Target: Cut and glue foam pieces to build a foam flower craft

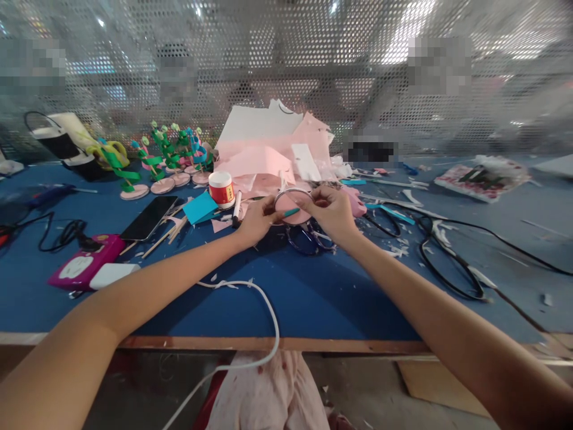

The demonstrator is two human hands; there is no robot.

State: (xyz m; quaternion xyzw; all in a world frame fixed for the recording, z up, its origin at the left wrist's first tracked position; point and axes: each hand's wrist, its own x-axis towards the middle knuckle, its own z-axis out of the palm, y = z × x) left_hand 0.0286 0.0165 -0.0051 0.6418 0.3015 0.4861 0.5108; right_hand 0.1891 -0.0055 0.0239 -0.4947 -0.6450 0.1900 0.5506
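Both my hands meet over the middle of the blue table. My left hand is closed, pinching the left edge of a round pink disc. A thin teal strip lies across the disc. My right hand is closed too, gripping the disc's right side and a thin grey hoop that arcs over it. Scissors with dark handles lie on the table just under my hands.
A pile of pink and white sheets sits behind my hands, with a red-and-white jar, a marker and a phone to the left. Finished green-and-pink figures stand at the back left. Black cables cross the right side; a white cable runs over the front edge.
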